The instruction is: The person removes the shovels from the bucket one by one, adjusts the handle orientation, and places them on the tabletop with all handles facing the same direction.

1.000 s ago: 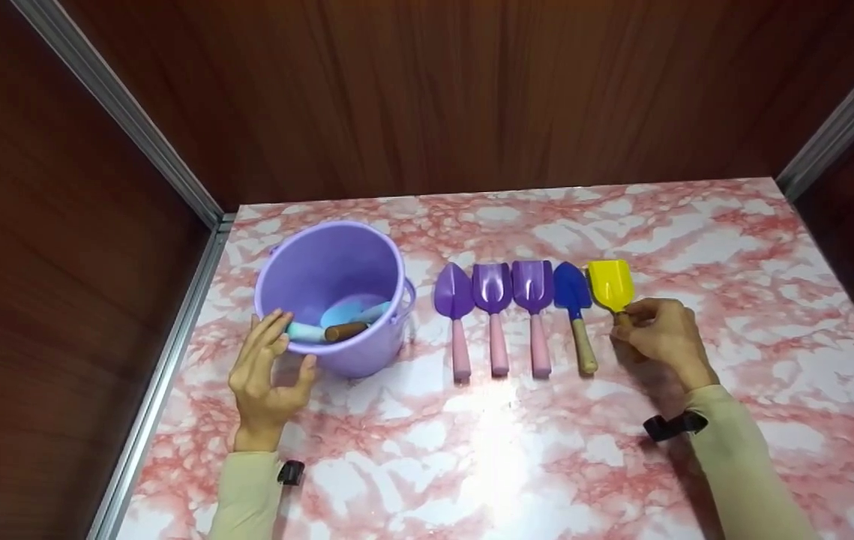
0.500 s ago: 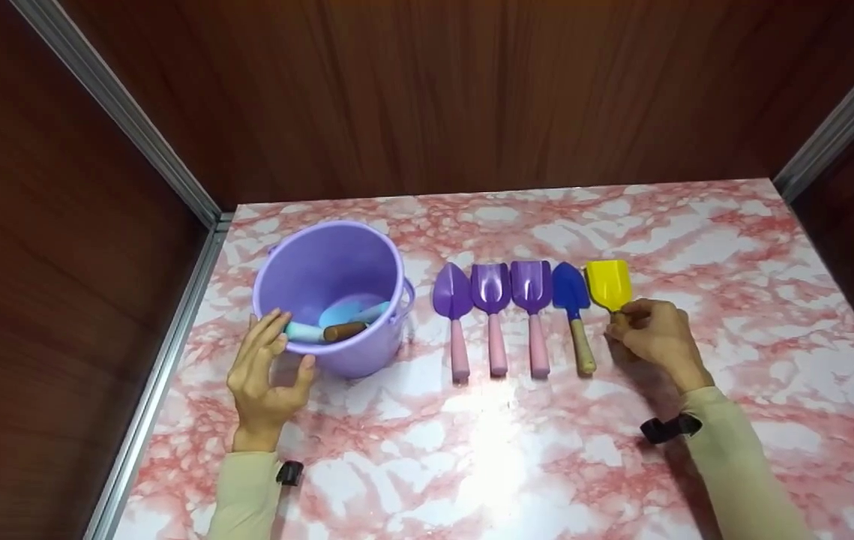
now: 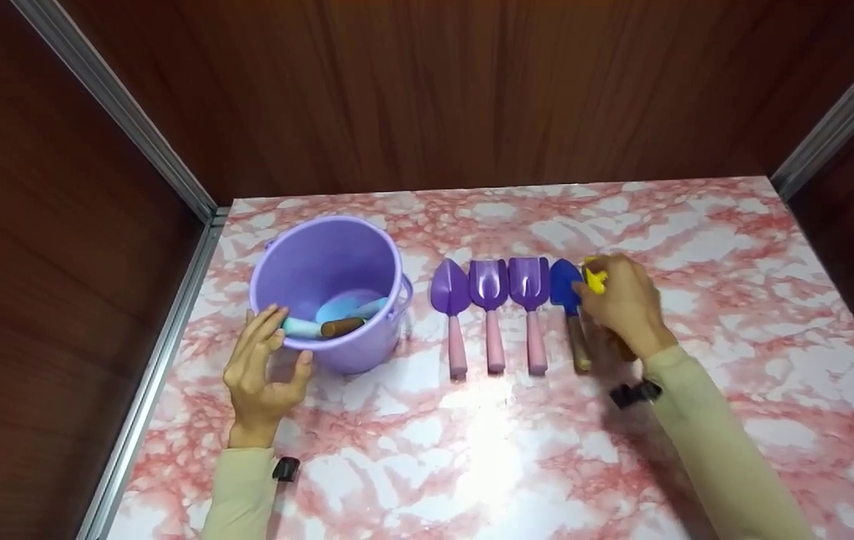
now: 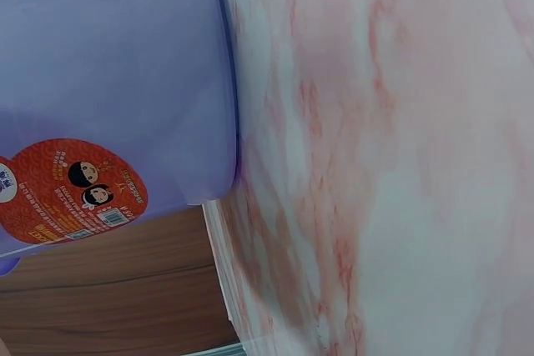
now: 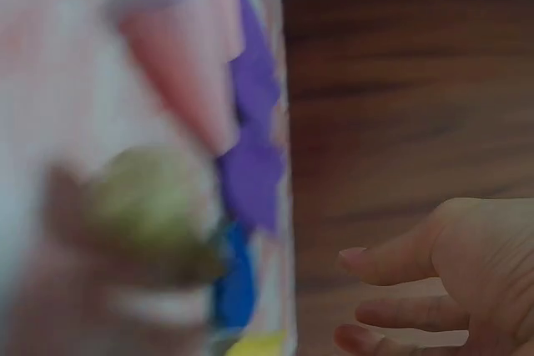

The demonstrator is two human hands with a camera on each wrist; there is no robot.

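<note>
My left hand [image 3: 256, 382] is at the near left rim of a purple bucket [image 3: 328, 262], its long fingers nearly straight against the rim and the thumb held apart outside. Inside the bucket lie tools with blue, mint and brown parts. Over a yellow toy shovel [image 3: 596, 281] hovers my right hand [image 3: 625, 304], which hides most of it; the right wrist view shows thumb and fingers apart with nothing between them. Left of that shovel lies a blue trowel [image 3: 566, 285] with a wooden handle.
Two purple scoops with pink handles, the right scoop [image 3: 529, 283] and the left scoop [image 3: 489, 285], lie beside a pointed purple trowel [image 3: 450, 287]. All rest in a row on the marbled table [image 3: 397, 457]. Dark wood panels [image 3: 427, 90] stand around it.
My right hand has let go of the yellow shovel's handle and moved up and left over its blade. My left hand stays by the bucket rim.
</note>
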